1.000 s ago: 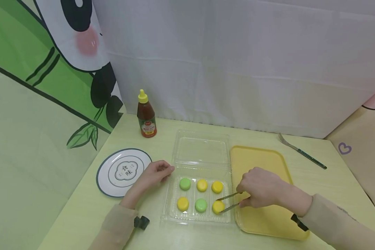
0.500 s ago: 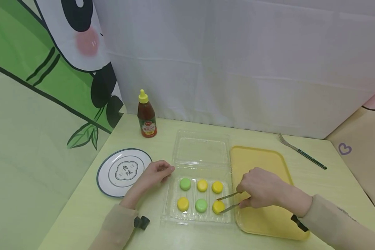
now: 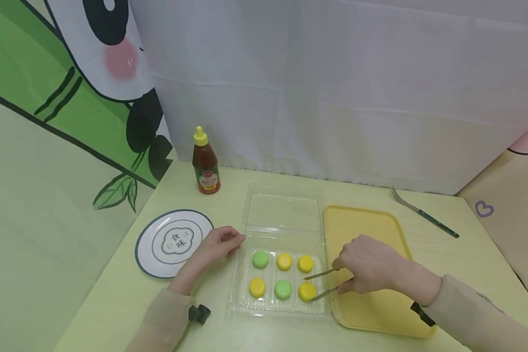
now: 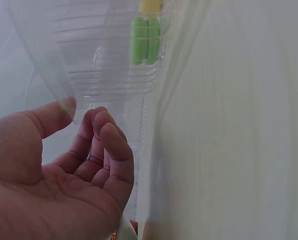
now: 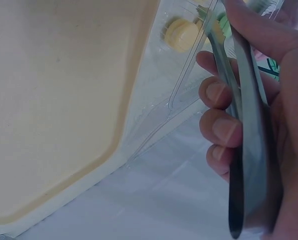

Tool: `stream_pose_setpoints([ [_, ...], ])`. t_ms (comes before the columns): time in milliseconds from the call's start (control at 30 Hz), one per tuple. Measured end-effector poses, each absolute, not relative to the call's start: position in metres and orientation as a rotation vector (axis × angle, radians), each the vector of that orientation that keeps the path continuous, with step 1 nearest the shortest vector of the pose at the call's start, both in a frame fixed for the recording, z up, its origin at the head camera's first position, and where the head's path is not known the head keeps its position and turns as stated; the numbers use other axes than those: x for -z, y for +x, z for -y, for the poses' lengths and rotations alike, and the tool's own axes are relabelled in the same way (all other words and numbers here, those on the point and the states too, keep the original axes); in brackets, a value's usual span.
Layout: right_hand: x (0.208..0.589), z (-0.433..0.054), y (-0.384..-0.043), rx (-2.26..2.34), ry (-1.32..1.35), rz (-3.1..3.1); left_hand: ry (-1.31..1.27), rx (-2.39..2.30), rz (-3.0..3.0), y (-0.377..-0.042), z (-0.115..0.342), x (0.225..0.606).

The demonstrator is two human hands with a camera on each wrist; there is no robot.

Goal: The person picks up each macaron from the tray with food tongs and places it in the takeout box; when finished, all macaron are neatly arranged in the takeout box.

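My left hand (image 3: pixel 217 247) pinches the left rim of a clear plastic box (image 4: pixel 106 75) between thumb and fingers. The box lies with its lid (image 3: pixel 285 208) folded back, and yellow and green macarons sit in two rows inside. In my right hand (image 3: pixel 367 264) is a pair of metal tongs (image 5: pixel 253 150), gripped along both arms. Their serrated tips stand apart around the front right yellow macaron (image 3: pixel 307 292), which rests in the box. The lower tip is right at its edge; the upper one shows a gap. A green macaron (image 4: pixel 145 40) shows through the box wall.
Right of the box lies a yellow tray (image 3: pixel 365 222), partly under my right hand. A blue-rimmed plate (image 3: pixel 151 244) is at the left, a red sauce bottle (image 3: pixel 206 164) behind it. The fork (image 3: pixel 427 215) lies at the back right before a white curtain (image 3: pixel 334 98).
The tongs' tips have spread slightly apart around the front right yellow macaron. My left hand and the macarons stay where they were.
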State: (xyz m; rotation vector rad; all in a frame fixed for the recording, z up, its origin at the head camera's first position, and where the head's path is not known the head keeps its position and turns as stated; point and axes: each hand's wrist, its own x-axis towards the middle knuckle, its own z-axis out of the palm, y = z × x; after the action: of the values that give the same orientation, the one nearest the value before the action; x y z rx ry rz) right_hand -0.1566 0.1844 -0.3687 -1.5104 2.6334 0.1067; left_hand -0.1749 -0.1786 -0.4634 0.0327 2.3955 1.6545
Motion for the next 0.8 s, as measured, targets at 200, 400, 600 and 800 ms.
stream_pose_setpoints([
  [200, 0.366, -0.187, -0.158, -0.121, -1.544, -2.645, 0.037, -1.655, -2.396, -0.174, 0.179, 0.463],
  [400, 0.364, -0.188, -0.159, -0.118, -1.553, -2.656, 0.036, -1.662, -2.391, -0.174, 0.178, 0.463],
  [600, 0.358, -0.190, -0.159, -0.110, -1.530, -2.670, 0.036, -1.664, -2.387, -0.174, 0.178, 0.462],
  [800, 0.353, -0.193, -0.160, -0.100, -1.538, -2.683, 0.039, -1.656, -2.392, -0.174, 0.177, 0.461],
])
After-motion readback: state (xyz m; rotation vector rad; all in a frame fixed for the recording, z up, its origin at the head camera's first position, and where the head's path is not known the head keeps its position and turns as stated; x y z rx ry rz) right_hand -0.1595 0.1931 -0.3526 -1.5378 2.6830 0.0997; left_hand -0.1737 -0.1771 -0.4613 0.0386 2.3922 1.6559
